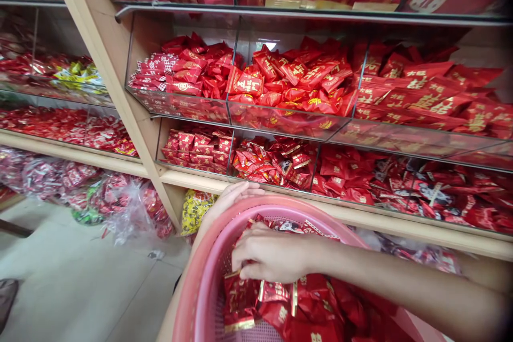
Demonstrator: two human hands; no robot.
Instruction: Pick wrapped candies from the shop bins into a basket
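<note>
A pink plastic basket (208, 256) full of small red wrapped packets (316, 299) fills the lower middle of the view, in front of the shelves. Around its left side goes my left arm, with my left hand (239, 192) at the far rim, fingers stretched along it and holding the basket; part of the hand is hidden behind the rim. My right hand (268, 254) reaches in from the right, inside the basket. Its fingers curl down, closed on a red packet (240, 291) among the others; the fingertips are partly hidden.
Wooden shelves with clear-fronted bins stand ahead, holding red packets (300, 72) and more below (276, 163). A wooden upright (108, 75) divides them. Under the lowest shelf are a yellow bag (196, 211) and clear plastic bags (132, 208). Pale floor (100, 278) shows at left.
</note>
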